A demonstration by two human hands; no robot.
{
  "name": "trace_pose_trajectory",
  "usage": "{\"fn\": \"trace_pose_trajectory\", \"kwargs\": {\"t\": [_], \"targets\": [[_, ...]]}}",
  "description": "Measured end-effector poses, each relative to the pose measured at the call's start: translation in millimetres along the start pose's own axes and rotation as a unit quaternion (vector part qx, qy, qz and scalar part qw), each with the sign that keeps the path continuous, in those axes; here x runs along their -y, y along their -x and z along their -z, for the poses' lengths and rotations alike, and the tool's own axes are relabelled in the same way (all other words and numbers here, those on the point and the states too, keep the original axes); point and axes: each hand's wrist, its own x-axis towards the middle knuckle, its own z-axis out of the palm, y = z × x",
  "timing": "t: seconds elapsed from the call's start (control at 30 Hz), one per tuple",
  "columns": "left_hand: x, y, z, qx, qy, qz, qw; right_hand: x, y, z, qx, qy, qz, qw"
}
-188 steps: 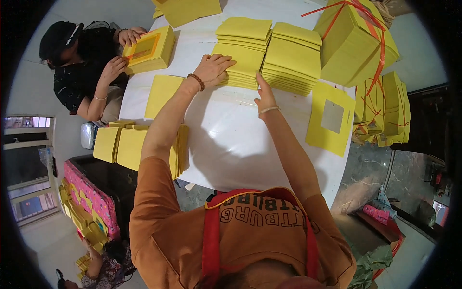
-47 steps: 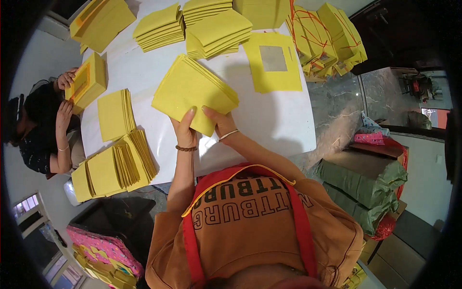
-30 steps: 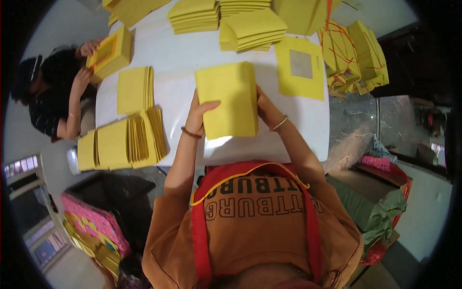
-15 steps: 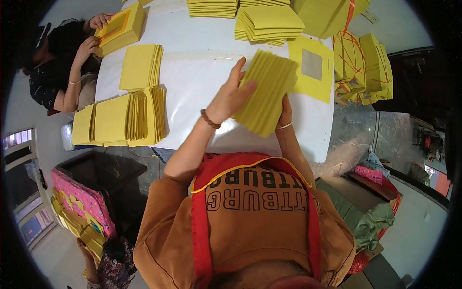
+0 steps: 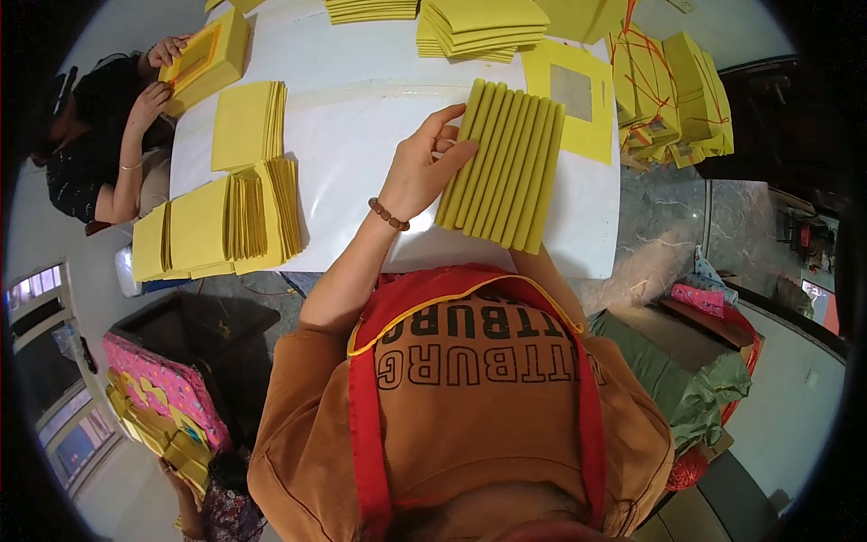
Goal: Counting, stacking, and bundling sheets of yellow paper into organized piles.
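Note:
My left hand [image 5: 426,163] grips the left edge of a bundle of folded yellow paper [image 5: 503,172], whose rounded folds lie side by side like thin tubes. Its thumb presses on the front, and the other fingers bend at the edge, partly hidden behind. The bundle is held tilted above the white table [image 5: 361,181]. My right forearm [image 5: 546,275] reaches up under the bundle's lower right side. That hand and its fingers are hidden behind the paper.
Stacks of folded yellow paper lie at the left [image 5: 199,230] and far side [image 5: 483,27]. A yellow sheet with a grey rectangle [image 5: 571,95] lies at the right, near bundles tied with red string [image 5: 673,90]. At the far left a co-worker's hands [image 5: 149,104] handle a yellow block.
The bundle has turned more upright and its ridged folds now face up clearly. My right hand, seen at its right edge before, has slipped out of sight behind it.

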Motion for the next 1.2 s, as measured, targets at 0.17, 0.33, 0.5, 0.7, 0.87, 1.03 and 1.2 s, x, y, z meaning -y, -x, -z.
{"fn": "trace_pose_trajectory", "kwargs": {"t": [0.17,0.33,0.5,0.7,0.87,1.03,1.2], "targets": [[-11.4,8.3,0.3,-0.066,-0.142,-0.024,0.987,-4.6,-5.6,10.3,0.020,-0.014,-0.010,1.000],[-3.8,5.6,4.1,-0.065,-0.206,-0.045,0.975,-7.0,-3.9,5.5,0.027,-0.064,-0.029,0.997],[3.5,5.6,-5.1,-0.111,-0.148,-0.073,0.980,-8.6,-4.2,0.4,-0.006,0.017,-0.006,1.000],[-12.7,9.7,-7.9,-0.098,-0.211,-0.047,0.971,-9.1,-1.7,-16.5,0.003,0.003,0.007,1.000],[-11.1,10.5,-8.9,-0.120,-0.269,-0.181,0.938,-9.6,1.4,-20.4,-0.021,0.027,0.000,0.999],[-5.0,11.3,-7.1,-0.090,-0.268,-0.149,0.948,-11.9,0.9,-23.4,-0.012,0.015,-0.008,1.000],[-10.9,13.8,-13.0,-0.101,-0.291,-0.151,0.939,-10.2,3.1,-29.8,-0.036,0.068,-0.005,0.997]]}}
